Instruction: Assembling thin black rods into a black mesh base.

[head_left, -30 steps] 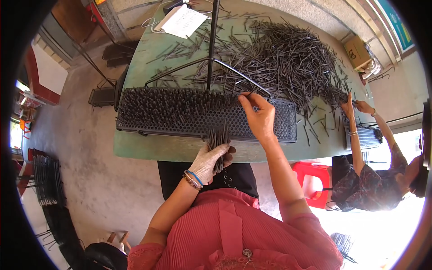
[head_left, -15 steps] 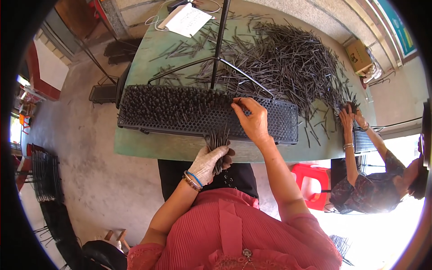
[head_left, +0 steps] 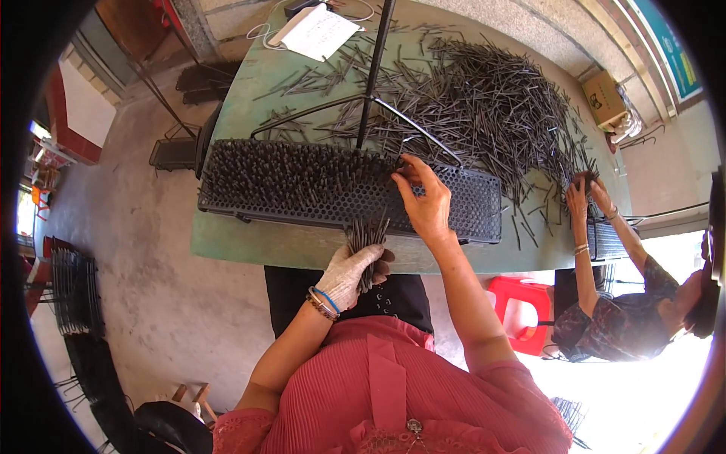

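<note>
My left hand (head_left: 352, 272), in a white knit glove, grips a bundle of thin dark rods (head_left: 365, 236) at the table's near edge. My right hand (head_left: 422, 198) is bare and rests on a long black perforated tray (head_left: 476, 204), fingertips pinched at its holes near the middle. The tray's left half is packed with upright rods (head_left: 287, 178); its right part shows bare holes. A big loose heap of the same dark rods (head_left: 484, 106) covers the far side of the green table (head_left: 234, 242).
Another person at the right works with both hands (head_left: 586, 193) at the table's end beside a red stool (head_left: 525, 314). A black stand pole (head_left: 374, 72) rises from the table. A white paper (head_left: 318, 32) lies at the far edge. Wire racks (head_left: 72, 299) stand left.
My right hand has slid left along the tray toward its middle. My left hand has kept its bundle in place. The other person's hands have moved lower at the table's right end.
</note>
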The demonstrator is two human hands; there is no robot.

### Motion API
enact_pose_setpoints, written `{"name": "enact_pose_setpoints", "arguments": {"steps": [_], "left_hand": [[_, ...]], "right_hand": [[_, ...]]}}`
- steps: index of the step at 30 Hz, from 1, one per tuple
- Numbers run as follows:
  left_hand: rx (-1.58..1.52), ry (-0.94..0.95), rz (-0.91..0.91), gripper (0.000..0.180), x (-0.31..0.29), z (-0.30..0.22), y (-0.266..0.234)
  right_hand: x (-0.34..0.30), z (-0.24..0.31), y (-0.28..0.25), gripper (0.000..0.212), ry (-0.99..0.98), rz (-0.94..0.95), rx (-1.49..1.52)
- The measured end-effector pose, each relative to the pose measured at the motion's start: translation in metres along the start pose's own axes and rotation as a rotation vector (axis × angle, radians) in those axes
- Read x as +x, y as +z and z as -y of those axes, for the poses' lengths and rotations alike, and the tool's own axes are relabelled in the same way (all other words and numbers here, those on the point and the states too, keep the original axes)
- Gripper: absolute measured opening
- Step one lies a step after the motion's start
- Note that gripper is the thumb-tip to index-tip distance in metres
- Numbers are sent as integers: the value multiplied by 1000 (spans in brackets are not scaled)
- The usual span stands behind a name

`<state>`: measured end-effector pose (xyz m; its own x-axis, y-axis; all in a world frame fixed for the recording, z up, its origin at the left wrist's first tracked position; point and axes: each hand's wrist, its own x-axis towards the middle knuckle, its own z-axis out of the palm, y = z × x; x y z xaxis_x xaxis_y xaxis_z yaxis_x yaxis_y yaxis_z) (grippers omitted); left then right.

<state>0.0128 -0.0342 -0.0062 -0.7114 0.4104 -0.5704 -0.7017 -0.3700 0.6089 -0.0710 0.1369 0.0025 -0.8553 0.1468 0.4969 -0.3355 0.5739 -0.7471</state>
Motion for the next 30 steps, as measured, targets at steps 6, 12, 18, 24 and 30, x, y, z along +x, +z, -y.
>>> {"name": "enact_pose_setpoints", "arguments": {"steps": [6, 12, 18, 24, 30], "left_hand": [[-3, 3, 19, 23, 0, 0, 0], [-29, -7, 39, 24, -1, 0, -2], [-37, -5, 49, 26, -2, 0, -2], [-59, 39, 70, 24, -4, -1, -6], [-8, 142, 95, 24, -11, -10, -2]], "right_hand": [[1, -3, -1, 36, -233, 23, -140], [2, 0, -5, 27, -325, 84, -273], [5, 3, -5, 23, -287, 152, -341], [-4, 23, -13, 22, -50, 139, 24], [-21, 27, -17, 28, 490, 490, 354]]}}
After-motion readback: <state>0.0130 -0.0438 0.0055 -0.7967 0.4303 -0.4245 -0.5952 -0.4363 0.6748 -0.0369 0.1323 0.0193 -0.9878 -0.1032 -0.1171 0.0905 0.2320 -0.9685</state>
